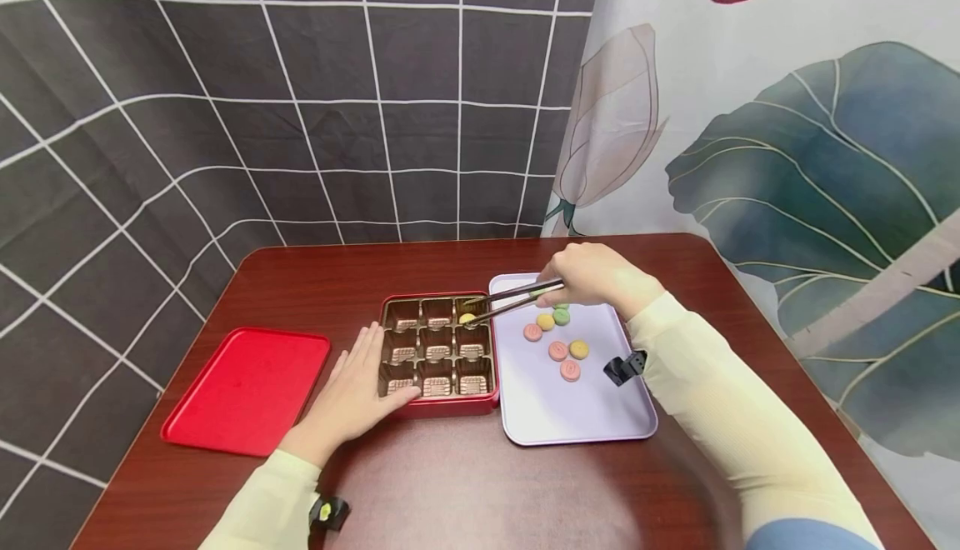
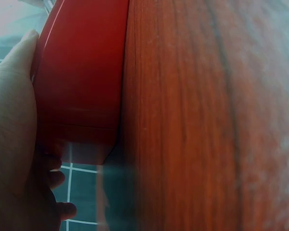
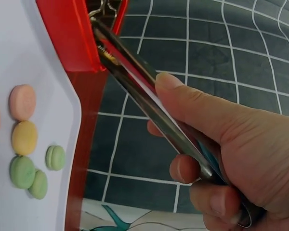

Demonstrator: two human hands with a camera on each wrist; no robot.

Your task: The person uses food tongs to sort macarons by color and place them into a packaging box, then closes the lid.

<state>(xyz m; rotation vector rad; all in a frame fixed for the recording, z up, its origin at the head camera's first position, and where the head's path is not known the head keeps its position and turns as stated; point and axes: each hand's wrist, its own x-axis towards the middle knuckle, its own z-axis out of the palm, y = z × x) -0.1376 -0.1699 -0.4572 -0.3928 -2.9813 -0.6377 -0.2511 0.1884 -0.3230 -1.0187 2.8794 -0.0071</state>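
My right hand (image 1: 596,273) grips metal tongs (image 3: 156,115), its thumb on one arm and fingers curled around the other. The tips of the tongs reach into the back right compartment of a red box (image 1: 450,407) with a gold divided insert. Between those tips sits a yellow macaron (image 1: 467,318), low in that compartment. My left hand (image 1: 352,396) lies along the box's left side, fingers extended and thumb over the front left corner. In the left wrist view, the red side wall (image 2: 82,72) fills the space beside that hand. The other compartments show bare gold bottoms.
Touching the box's right side, a white tray (image 1: 607,417) carries several pink, yellow and green macarons, among them a pink one (image 1: 570,370) and a green one (image 3: 55,158). A red lid (image 1: 243,387) lies on the brown table (image 1: 450,483) at left. A gridded dark cloth hangs behind.
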